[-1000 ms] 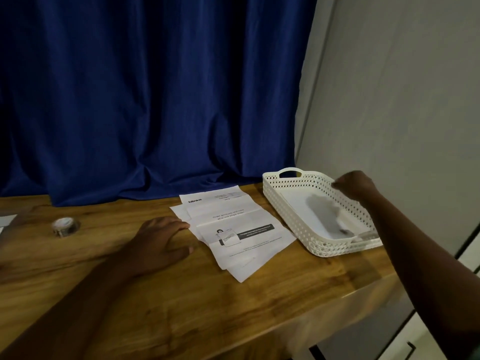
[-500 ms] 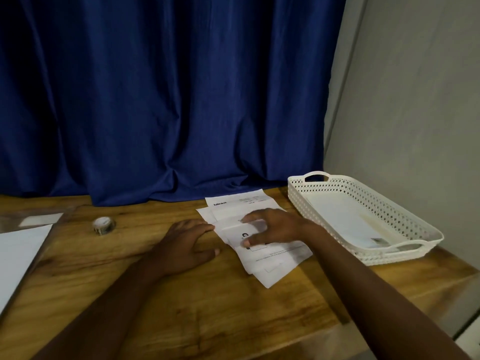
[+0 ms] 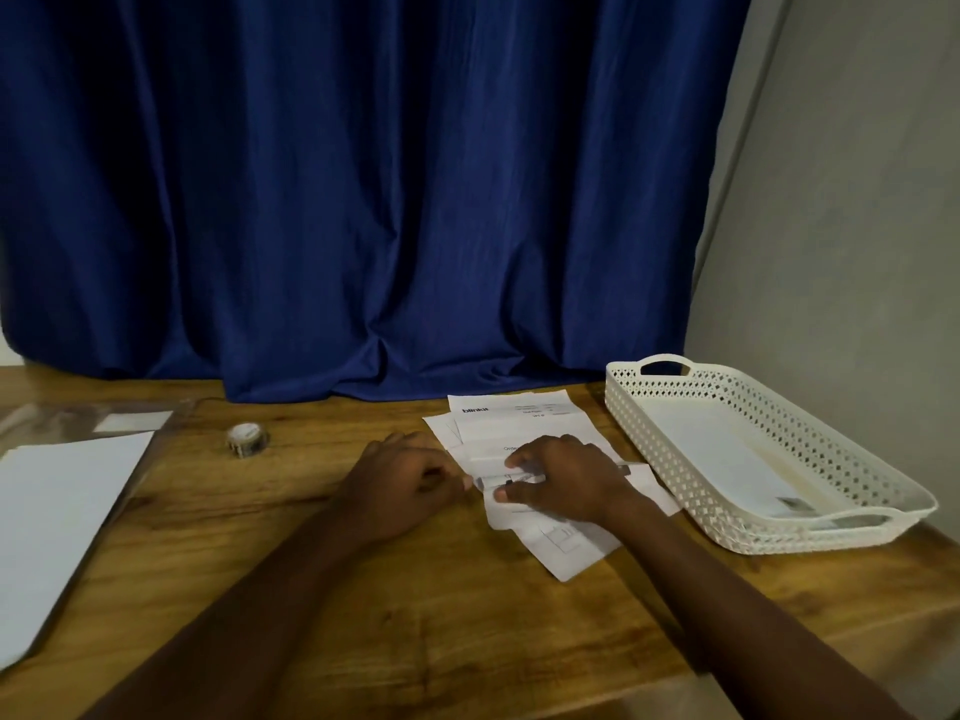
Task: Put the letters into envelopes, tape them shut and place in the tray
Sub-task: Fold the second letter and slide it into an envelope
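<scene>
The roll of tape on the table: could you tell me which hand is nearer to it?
Left. The left hand lies to the right of the roll of tape, apart from it; the right hand rests farther right, on the letters.

Prob. a home rm: blue curtain (image 3: pixel 363 200), wooden table (image 3: pixel 415 615), plain wall (image 3: pixel 857 226).

A dark blue curtain (image 3: pixel 363 174) hangs behind the wooden table (image 3: pixel 415 641), beside a grey wall (image 3: pixel 857 226).
</scene>
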Action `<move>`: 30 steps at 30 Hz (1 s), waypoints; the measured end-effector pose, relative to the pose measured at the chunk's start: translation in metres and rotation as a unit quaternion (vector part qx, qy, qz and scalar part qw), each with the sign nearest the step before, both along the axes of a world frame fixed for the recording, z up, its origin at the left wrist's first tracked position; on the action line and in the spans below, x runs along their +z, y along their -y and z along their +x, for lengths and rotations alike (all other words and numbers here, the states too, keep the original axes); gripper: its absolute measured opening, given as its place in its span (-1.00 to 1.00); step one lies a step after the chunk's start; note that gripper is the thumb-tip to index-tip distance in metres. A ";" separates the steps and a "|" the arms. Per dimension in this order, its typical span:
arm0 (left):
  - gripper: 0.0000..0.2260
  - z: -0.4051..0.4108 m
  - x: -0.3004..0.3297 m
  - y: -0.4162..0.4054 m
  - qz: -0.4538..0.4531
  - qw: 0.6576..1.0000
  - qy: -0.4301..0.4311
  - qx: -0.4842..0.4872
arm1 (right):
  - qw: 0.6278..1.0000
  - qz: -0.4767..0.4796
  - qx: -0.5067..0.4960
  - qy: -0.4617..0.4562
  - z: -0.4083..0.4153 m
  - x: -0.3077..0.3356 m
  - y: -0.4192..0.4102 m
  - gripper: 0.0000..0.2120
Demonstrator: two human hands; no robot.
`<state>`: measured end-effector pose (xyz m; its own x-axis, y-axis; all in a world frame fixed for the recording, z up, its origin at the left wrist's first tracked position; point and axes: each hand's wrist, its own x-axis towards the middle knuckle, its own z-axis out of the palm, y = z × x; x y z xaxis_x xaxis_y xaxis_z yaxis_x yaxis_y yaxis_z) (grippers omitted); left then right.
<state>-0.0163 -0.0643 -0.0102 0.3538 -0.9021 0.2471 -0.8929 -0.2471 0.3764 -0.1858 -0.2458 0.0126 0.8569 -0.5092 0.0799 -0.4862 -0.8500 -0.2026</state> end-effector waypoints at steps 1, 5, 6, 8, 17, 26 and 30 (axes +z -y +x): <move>-0.49 -0.004 0.001 0.001 0.007 1.000 -0.001 -0.003 | 1.000 -0.010 -0.005 0.010 0.003 -0.001 -0.002 -0.40; -0.63 -0.006 0.000 0.005 -0.002 0.999 -0.041 0.012 | 0.998 -0.034 -0.022 0.048 0.018 0.002 -0.014 -0.47; -0.60 -0.004 0.001 0.005 -0.012 0.997 -0.076 0.019 | 0.997 -0.034 -0.026 0.060 0.022 0.004 -0.017 -0.50; -0.59 -0.002 0.005 0.003 -0.047 0.986 -0.157 0.033 | 0.995 -0.039 -0.026 0.087 0.030 0.010 -0.025 -0.56; -0.55 0.018 0.027 -0.009 -0.120 0.883 -0.446 0.089 | 0.983 0.056 -0.021 0.174 0.080 0.041 -0.057 -0.57; -0.43 0.045 0.028 -0.026 -0.194 0.783 -0.571 0.151 | 0.899 0.385 0.034 0.205 0.106 0.040 -0.048 -0.75; -0.35 0.063 0.022 -0.032 -0.237 0.792 -0.508 0.243 | 0.967 0.208 0.075 0.126 0.106 0.015 -0.033 -0.77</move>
